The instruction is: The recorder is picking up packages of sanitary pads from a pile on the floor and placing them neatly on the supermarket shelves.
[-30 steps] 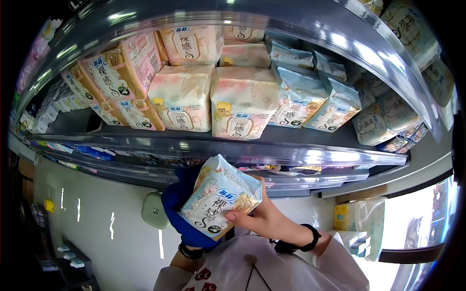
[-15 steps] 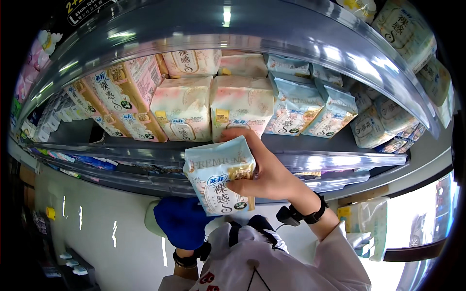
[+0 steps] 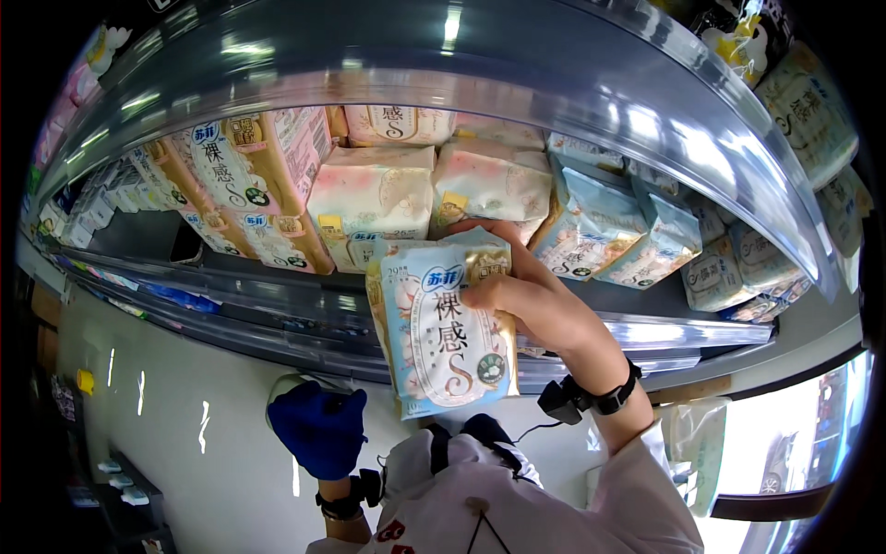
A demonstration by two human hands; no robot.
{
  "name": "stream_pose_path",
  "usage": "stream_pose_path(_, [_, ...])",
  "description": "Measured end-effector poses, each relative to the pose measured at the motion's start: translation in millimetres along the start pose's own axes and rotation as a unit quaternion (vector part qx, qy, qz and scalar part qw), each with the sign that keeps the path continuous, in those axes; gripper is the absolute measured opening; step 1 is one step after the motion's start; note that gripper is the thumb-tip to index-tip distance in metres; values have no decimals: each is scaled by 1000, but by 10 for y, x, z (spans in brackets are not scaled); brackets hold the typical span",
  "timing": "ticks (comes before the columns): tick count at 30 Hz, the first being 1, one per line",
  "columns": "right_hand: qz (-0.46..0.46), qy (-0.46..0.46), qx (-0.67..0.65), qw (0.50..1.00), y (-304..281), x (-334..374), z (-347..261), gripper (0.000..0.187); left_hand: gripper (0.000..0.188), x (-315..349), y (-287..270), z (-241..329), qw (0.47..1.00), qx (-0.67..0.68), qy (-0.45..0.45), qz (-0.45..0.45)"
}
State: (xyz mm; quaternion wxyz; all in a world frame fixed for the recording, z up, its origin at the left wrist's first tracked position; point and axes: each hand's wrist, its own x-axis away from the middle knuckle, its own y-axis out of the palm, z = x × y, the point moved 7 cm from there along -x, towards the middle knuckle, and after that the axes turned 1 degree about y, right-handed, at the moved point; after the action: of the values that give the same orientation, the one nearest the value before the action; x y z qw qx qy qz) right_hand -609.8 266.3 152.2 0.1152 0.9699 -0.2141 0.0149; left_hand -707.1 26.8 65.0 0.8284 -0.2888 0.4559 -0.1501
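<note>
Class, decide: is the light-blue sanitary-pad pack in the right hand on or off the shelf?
Off: the right hand grips the sanitary-pad pack in front of the shelf, thumb over its face.

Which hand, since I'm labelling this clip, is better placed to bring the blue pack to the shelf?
Probably the right hand: it grips the blue pack in front of the shelf. The left hand, covered in blue fabric, is lower in view and apart from the pack.

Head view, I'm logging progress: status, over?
Right hand gripping pale-blue package. Blue-covered left hand lower, off the package. Package hides part of shelf edge.
</note>
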Motion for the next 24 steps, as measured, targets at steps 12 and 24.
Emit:
stream_pose_path(12, [-30,-71,92,993,239,325,41,68,44,307,-89,-6,987,154,9,-50])
stream_pose_path(24, [-154,-56,17,986,837,13,427,95,57,1012,118,-668,723,607,-324,51])
